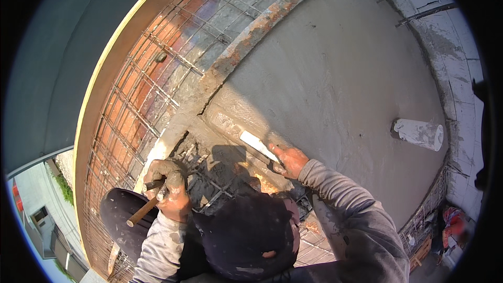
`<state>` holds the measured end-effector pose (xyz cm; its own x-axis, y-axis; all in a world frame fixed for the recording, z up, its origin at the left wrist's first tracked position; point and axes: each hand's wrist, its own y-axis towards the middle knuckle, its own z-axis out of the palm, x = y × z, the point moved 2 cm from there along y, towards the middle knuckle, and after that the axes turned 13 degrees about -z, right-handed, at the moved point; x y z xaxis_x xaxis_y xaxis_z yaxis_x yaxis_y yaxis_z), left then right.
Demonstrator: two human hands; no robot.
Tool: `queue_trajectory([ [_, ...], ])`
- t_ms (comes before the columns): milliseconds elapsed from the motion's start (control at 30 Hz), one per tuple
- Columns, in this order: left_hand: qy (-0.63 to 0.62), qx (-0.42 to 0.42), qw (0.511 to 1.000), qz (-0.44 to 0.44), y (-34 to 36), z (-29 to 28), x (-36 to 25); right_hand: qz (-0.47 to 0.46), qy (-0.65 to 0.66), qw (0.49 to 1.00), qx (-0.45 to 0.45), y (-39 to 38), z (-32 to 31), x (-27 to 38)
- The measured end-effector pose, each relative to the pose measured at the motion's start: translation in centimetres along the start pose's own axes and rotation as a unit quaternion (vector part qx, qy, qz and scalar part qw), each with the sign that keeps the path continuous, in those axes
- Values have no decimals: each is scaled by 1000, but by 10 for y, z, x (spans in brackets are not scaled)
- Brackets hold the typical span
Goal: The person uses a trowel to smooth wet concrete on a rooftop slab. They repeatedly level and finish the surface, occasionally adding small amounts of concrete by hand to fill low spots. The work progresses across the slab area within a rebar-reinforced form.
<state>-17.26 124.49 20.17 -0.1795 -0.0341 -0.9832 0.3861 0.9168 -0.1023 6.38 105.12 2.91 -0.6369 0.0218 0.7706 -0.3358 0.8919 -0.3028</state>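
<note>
My left hand (pixel 168 188), coated in grey concrete, is closed around a tool with a wooden handle (pixel 141 212); its head is hard to make out. My right hand (pixel 288 162) grips a white float-like tool (pixel 254 141) resting on a strip of wet concrete at the edge of a smoothed slab (pixel 335 84). Between my hands lies a rough pocket of dark mortar with exposed rebar (pixel 220 186). A concrete-stained strip (pixel 262 21) runs along the slab's left edge, away from me.
A rebar grid (pixel 136 99) spans the left, inside a curved wooden board (pixel 94 97) beside a drop to ground below. A white pipe stub (pixel 419 131) sticks out of the slab. A block wall (pixel 456 63) borders the right, where a person in red (pixel 453 230) appears below.
</note>
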Motion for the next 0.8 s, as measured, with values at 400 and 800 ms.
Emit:
queue_trajectory([
  [400,36,-31,999,23,-3,-1,11,45,46,985,-162,-32,-54,-32],
  [800,-16,101,993,51,-10,-55,50,148,-23,987,-52,-48,-18,-25],
])
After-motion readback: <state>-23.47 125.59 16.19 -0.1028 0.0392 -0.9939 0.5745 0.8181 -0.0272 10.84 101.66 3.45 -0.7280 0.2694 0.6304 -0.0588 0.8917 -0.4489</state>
